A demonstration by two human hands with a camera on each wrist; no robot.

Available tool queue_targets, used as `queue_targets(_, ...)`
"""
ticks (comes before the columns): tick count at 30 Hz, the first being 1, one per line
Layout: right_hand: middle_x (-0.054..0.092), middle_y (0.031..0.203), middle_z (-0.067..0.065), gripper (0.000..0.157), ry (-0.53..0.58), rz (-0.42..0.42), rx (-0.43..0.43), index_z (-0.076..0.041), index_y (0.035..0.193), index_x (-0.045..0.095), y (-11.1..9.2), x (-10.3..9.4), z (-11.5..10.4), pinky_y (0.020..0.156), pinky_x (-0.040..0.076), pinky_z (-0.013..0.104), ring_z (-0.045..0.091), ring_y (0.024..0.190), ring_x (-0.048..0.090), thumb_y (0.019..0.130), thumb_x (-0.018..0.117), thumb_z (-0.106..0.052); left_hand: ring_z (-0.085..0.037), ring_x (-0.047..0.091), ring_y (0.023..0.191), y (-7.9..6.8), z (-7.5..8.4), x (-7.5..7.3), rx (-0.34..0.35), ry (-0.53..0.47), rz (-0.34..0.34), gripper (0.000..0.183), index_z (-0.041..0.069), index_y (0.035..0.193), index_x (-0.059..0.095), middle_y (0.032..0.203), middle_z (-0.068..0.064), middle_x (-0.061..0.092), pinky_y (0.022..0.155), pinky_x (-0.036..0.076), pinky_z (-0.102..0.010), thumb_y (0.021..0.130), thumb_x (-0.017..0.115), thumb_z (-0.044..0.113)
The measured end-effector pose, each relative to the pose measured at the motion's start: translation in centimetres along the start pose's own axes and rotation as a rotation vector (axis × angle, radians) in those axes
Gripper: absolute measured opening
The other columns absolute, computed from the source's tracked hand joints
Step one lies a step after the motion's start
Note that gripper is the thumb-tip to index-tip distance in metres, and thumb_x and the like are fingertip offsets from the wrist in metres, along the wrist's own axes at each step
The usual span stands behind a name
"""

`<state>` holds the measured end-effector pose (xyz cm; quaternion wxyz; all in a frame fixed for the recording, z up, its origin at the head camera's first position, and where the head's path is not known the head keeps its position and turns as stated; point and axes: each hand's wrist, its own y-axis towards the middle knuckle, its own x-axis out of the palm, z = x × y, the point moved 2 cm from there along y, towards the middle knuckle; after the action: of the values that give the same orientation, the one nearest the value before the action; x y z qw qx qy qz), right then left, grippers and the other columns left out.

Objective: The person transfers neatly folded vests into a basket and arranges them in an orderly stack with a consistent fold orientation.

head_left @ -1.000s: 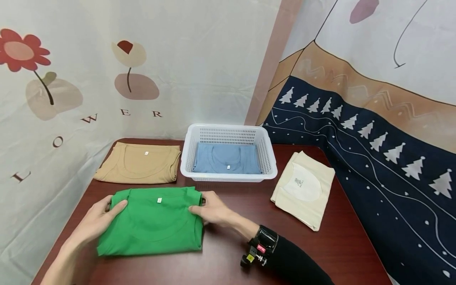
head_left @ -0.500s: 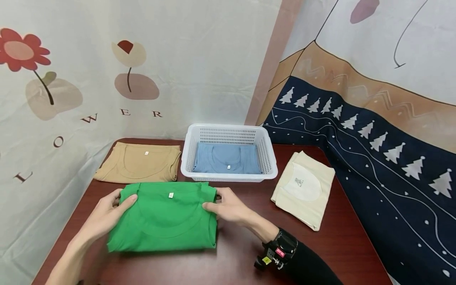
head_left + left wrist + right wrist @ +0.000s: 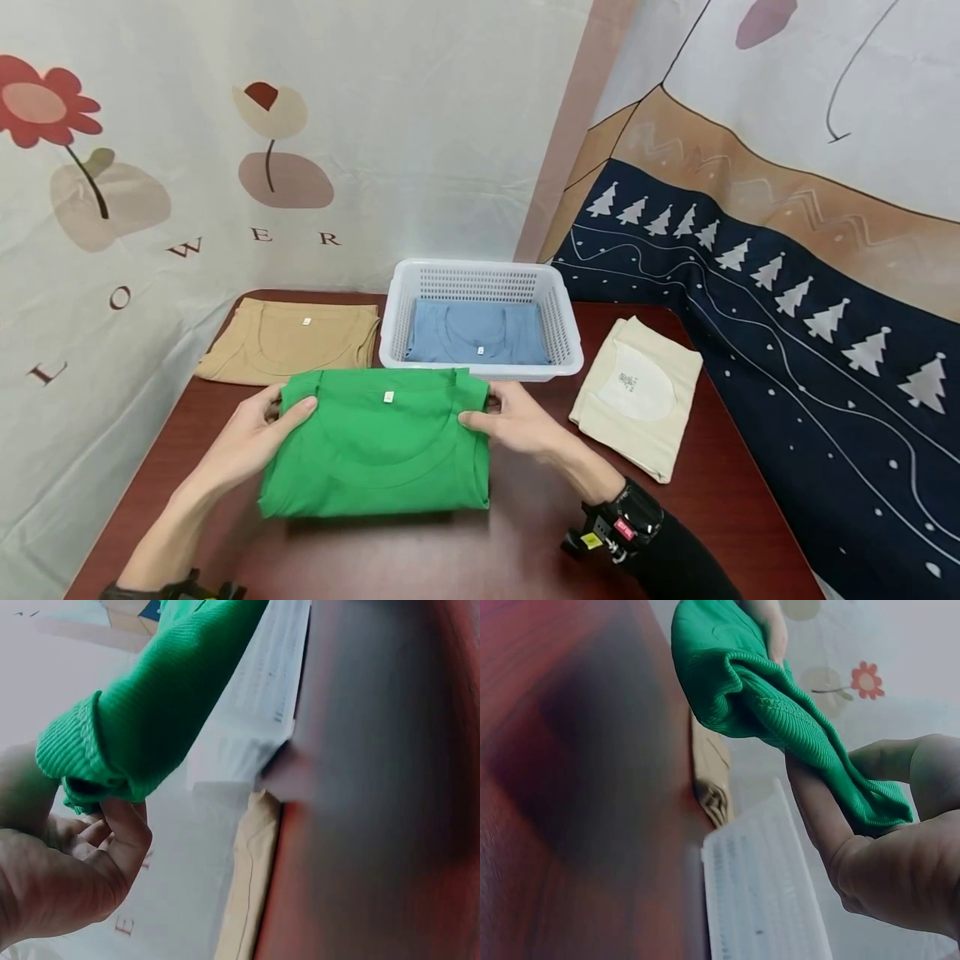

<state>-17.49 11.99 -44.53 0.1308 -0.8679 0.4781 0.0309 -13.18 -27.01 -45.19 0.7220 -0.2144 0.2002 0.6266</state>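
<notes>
A folded green T-shirt with a small white neck label hangs level above the table, in front of the basket. My left hand pinches its far left corner, thumb on top and fingers beneath. At the far right corner my right hand pinches it the same way. Both wrist views show the green shirt raised off the tabletop with fingers under its edge. Behind it stands a white perforated basket holding a folded blue T-shirt.
A folded tan T-shirt lies on the dark red table, left of the basket. On the right lies a folded cream T-shirt with a white printed patch. Printed curtains hang behind the table.
Both hands have carried the green T-shirt rightward and up from the front left, closer to the basket. The basket and the other shirts have stayed in place.
</notes>
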Motion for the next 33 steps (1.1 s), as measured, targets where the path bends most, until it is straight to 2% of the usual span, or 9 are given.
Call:
queue_targets(5,0.083,0.116,0.010,0.030,-0.003,0.023,-0.019,-0.001,0.133,0.074,-0.5,-1.8,-0.5,0.082,0.067,0.030,0.011,0.097,0.078,0.104,0.075,-0.010,-0.003,0.076,0.094,1.3,1.3,0.8,0.025,-0.040,-0.015,0.048,0.006,0.155,0.060,0.120,-0.015,0.082,0.082,0.062,-0.026,0.118,0.061,0.038)
queue_targets(11,0.082,0.107,0.007,0.033,0.048,0.083,0.023,0.005,0.134,0.071,-0.6,-4.0,-0.5,0.077,0.068,0.033,0.013,0.090,0.079,0.105,0.074,-0.011,-0.004,0.077,0.096,3.0,2.6,2.1,0.044,-0.117,-0.021,0.048,0.003,0.152,0.059,0.119,-0.017,0.081,0.084,0.063,-0.026,0.118,0.061,0.037)
queue_targets(18,0.082,0.114,0.007,0.045,0.126,0.114,0.039,0.011,0.146,0.062,-0.7,-6.2,-0.2,0.083,0.072,0.039,0.015,0.095,0.082,0.106,0.071,-0.008,-0.005,0.076,0.101,5.0,3.9,3.5,0.029,-0.185,-0.031,0.050,0.001,0.151,0.057,0.125,-0.020,0.080,0.088,0.062,-0.025,0.117,0.063,0.038)
queue_targets(23,0.083,0.113,0.003,0.047,0.112,0.158,0.041,0.011,0.148,0.061,-1.1,-7.7,-0.3,0.082,0.071,0.034,0.012,0.092,0.082,0.107,0.072,-0.010,-0.006,0.076,0.102,6.6,4.9,4.2,0.026,-0.219,-0.042,0.050,0.001,0.148,0.057,0.128,-0.022,0.078,0.089,0.063,-0.024,0.116,0.065,0.039)
queue_targets(29,0.081,0.115,0.002,0.047,0.070,0.204,0.044,0.010,0.150,0.061,-1.3,-9.3,-0.6,0.082,0.070,0.031,0.010,0.089,0.081,0.109,0.070,-0.012,-0.007,0.079,0.094,8.5,5.8,4.9,0.021,-0.309,-0.076,0.048,-0.002,0.142,0.055,0.123,-0.020,0.079,0.084,0.067,-0.027,0.116,0.066,0.037)
queue_targets(33,0.081,0.114,-0.001,0.047,0.093,0.216,0.024,0.009,0.152,0.060,-1.0,-10.2,-0.7,0.082,0.070,0.031,0.009,0.090,0.082,0.109,0.069,-0.010,-0.008,0.080,0.091,9.9,6.5,5.1,0.035,-0.333,-0.084,0.044,-0.002,0.137,0.054,0.119,-0.018,0.079,0.081,0.068,-0.028,0.116,0.066,0.034)
